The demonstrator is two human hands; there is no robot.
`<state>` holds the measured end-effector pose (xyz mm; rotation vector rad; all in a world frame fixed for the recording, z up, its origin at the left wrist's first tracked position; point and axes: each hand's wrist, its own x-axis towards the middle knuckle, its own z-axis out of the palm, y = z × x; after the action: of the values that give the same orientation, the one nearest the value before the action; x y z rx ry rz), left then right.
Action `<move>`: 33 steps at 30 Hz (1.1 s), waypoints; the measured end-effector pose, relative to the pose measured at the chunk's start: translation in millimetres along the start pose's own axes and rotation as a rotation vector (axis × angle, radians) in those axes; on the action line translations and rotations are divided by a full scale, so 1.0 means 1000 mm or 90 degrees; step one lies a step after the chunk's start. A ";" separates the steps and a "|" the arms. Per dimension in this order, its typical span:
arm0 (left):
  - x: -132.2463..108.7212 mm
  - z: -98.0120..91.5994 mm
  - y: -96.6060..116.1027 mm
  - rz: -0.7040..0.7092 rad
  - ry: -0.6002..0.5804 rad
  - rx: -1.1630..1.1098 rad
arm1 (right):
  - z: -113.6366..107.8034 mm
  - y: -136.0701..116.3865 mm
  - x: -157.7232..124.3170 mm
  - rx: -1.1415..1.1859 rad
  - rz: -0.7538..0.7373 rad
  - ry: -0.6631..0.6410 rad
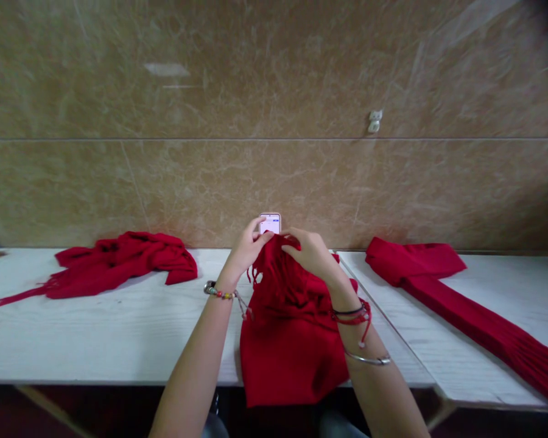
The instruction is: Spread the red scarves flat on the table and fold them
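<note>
A bunched red scarf (296, 359) with a fringed end lies in front of me, its lower part draped over the table's front edge. My left hand (248, 248) has its thumb on the top of the fringe, with the fingers curled beside a phone (270, 223). From the other side, my right hand (310, 252) grips the fringe between thumb and fingers. The phone has a lit screen and stands upright by the wall, just behind the fringe; its lower part is hidden. Both hands are closed on the scarf's fringed end.
Another red scarf (128, 264) lies crumpled on the white table (95, 340) at left. A folded red scarf (475, 316) stretches to the right edge. A seam (393, 322) divides the tabletop. Behind rises a brown marble-look wall (210, 182) with a small white cat-shaped piece (375, 121).
</note>
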<state>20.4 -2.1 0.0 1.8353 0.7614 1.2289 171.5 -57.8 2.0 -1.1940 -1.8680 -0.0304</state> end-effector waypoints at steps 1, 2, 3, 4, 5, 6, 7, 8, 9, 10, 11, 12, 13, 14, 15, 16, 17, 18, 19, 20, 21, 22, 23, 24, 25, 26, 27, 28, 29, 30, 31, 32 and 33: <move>0.000 -0.002 0.000 0.003 0.004 -0.002 | 0.000 0.004 0.001 0.023 0.016 0.018; -0.001 -0.004 0.000 0.006 0.005 -0.004 | 0.000 0.009 0.003 0.055 0.032 0.045; -0.001 -0.006 -0.001 0.008 0.005 -0.007 | 0.000 0.015 0.005 0.093 0.051 0.079; -0.001 -0.008 -0.001 0.010 0.003 -0.011 | 0.000 0.021 0.006 0.136 0.074 0.119; -0.001 -0.008 -0.001 0.009 0.000 -0.017 | 0.001 0.027 0.008 0.181 0.100 0.161; -0.001 -0.009 -0.001 0.006 -0.004 -0.023 | 0.002 0.034 0.009 0.224 0.129 0.198; -0.001 -0.008 -0.001 0.003 -0.008 -0.028 | 0.003 0.039 0.010 0.259 0.159 0.224; -0.001 -0.007 -0.001 0.000 -0.009 -0.030 | 0.004 0.044 0.010 0.276 0.189 0.238; -0.001 -0.006 0.000 0.001 -0.005 -0.026 | 0.005 0.047 0.010 0.273 0.210 0.242; -0.001 -0.005 0.000 0.007 0.005 -0.017 | 0.005 0.047 0.009 0.249 0.218 0.241; 0.000 -0.004 0.000 0.015 0.022 -0.001 | 0.003 0.046 0.008 0.211 0.205 0.235; 0.000 -0.004 -0.001 0.025 0.042 0.017 | 0.000 0.041 0.007 0.167 0.171 0.223; 0.001 -0.004 -0.001 0.033 0.061 0.036 | -0.004 0.034 0.005 0.126 0.115 0.199; 0.002 -0.004 -0.001 0.039 0.077 0.054 | -0.008 0.026 0.002 0.091 0.047 0.162; 0.002 -0.004 -0.002 0.043 0.089 0.067 | -0.012 0.016 0.000 0.066 -0.025 0.102; 0.002 -0.005 -0.002 0.045 0.097 0.077 | -0.015 0.006 -0.002 0.046 -0.088 0.023; 0.003 -0.005 -0.002 0.044 0.102 0.083 | -0.016 -0.004 -0.004 0.018 -0.129 -0.040; 0.003 -0.005 -0.002 0.043 0.107 0.087 | -0.016 -0.012 -0.006 -0.015 -0.146 -0.082; 0.003 -0.005 -0.002 0.041 0.112 0.089 | -0.014 -0.018 -0.006 -0.049 -0.146 -0.104; 0.003 -0.005 -0.002 0.037 0.117 0.090 | -0.012 -0.022 -0.006 -0.078 -0.135 -0.105; 0.003 -0.006 -0.002 0.033 0.122 0.089 | -0.009 -0.024 -0.005 -0.095 -0.121 -0.094; 0.004 -0.007 -0.003 0.030 0.128 0.086 | -0.006 -0.023 -0.004 -0.098 -0.108 -0.071; 0.004 -0.008 -0.003 0.028 0.137 0.084 | -0.005 -0.021 -0.002 -0.086 -0.090 -0.037; 0.005 -0.009 -0.005 0.029 0.144 0.081 | -0.004 -0.016 -0.001 -0.065 -0.065 0.008; 0.005 -0.010 -0.006 0.031 0.142 0.076 | -0.004 -0.010 0.001 -0.041 -0.029 0.065; 0.006 -0.011 -0.009 0.031 0.129 0.069 | -0.004 -0.003 0.003 -0.017 0.018 0.130; 0.006 -0.011 -0.013 0.026 0.098 0.061 | -0.004 0.006 0.005 0.006 0.070 0.193; 0.005 -0.009 -0.017 0.017 0.048 0.053 | -0.003 0.015 0.007 0.029 0.121 0.245; 0.004 -0.006 -0.022 0.009 -0.020 0.045 | -0.001 0.025 0.008 0.052 0.165 0.281; 0.003 -0.003 -0.028 0.004 -0.094 0.039 | 0.001 0.034 0.010 0.080 0.202 0.302; 0.002 0.002 -0.034 0.005 -0.160 0.034 | 0.004 0.043 0.011 0.111 0.232 0.315; 0.002 0.007 -0.039 0.009 -0.206 0.030 | 0.007 0.051 0.012 0.147 0.253 0.322; 0.002 0.011 -0.043 0.013 -0.224 0.025 | 0.010 0.057 0.012 0.183 0.268 0.327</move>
<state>29.0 18.4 -38.1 2.0233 0.5744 0.8728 205.4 -13.9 -19.2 -1.2140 -1.1142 0.1460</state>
